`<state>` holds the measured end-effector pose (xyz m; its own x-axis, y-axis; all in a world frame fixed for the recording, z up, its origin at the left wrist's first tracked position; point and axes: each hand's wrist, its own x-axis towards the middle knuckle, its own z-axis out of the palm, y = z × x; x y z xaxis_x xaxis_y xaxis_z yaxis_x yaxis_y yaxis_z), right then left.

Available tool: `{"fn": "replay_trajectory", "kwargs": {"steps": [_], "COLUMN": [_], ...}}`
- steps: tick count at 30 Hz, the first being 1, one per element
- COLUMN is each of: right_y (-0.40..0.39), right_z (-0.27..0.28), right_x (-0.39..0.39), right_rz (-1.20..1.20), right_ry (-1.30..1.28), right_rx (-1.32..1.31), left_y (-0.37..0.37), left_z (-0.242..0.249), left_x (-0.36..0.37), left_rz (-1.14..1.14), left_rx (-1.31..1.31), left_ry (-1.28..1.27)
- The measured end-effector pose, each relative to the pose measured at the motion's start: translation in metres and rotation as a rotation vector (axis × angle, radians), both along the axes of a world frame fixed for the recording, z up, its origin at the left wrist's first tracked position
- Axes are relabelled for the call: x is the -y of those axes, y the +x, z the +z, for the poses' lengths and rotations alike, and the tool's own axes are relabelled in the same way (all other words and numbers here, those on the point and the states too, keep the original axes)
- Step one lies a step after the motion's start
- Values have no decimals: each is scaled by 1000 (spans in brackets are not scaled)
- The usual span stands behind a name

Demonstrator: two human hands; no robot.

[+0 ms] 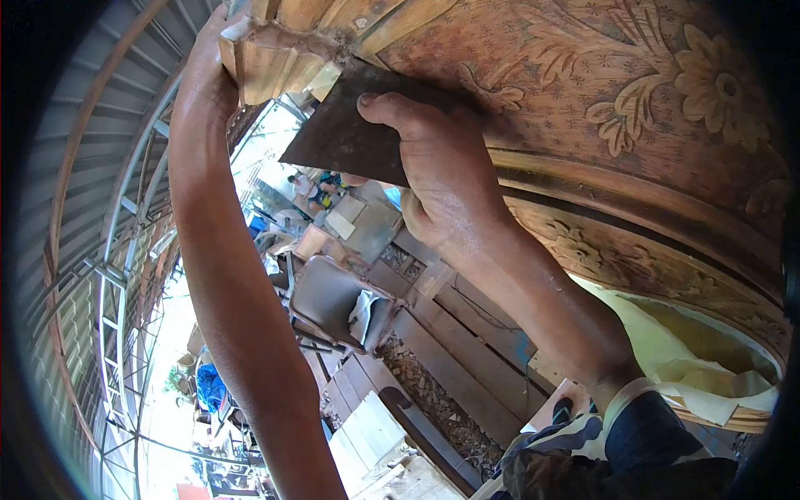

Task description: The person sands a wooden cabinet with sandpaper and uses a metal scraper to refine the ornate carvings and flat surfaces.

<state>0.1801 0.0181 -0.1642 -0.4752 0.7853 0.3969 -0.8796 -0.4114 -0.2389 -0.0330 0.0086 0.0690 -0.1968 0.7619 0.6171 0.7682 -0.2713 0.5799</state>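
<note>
My right hand (442, 158) grips a thin dark flat sheet (354, 125), its thumb on the near face and the fingers mostly behind. The sheet's upper edge lies against a carved wooden piece (575, 108) with flower and leaf reliefs. My left hand (218, 58) is raised at the top left, beside a pale wooden edge block (271, 62) of the same piece. Its fingers are largely hidden or cut off by the frame's top, so what they hold cannot be made out.
Below stand a chair (337, 304) with a white paper or cloth on it, and wooden planks (467, 350) with wood chips between them. A person (307, 190) sits in the distance. Pale yellow sheeting (658, 342) hangs at the right.
</note>
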Motion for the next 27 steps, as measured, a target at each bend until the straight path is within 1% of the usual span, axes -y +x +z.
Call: {"fn": "replay_trajectory", "kwargs": {"steps": [3,6,11,15,17,18,20,21,23,27], "right_y": [-5,-4,-2,-16,-25,-28,-18,-17,-9,-16], "right_z": [2,5,9,5,-2,-7,-10,-10,-2,-1], "right_x": [-3,-4,1,-5,-9,-13,-13,-11,-4,-4], "right_rz": [62,34,14,-4,-237,-241,-150,-150,-11,-36], "right_ry": [-25,-4,-6,6,108,113,141,141,53,-28], "right_rx": [-26,8,-34,-49,-20,-23,-19,-20,-90,-24], "left_y": [-5,-7,-10,-9,-8,-8,-7,-7,-4,5], "left_z": [1,2,4,4,3,4,1,1,-1,-5], "left_x": [1,1,1,-1,-1,-1,1,1,0,-1], "left_rz": [2,6,4,7,9,11,13,0,-42,-12], "left_rx": [-10,-16,-22,-29,-34,-36,-47,-54,-70,-88], "left_ry": [0,5,1,-3,0,2,9,5,-6,-1]}}
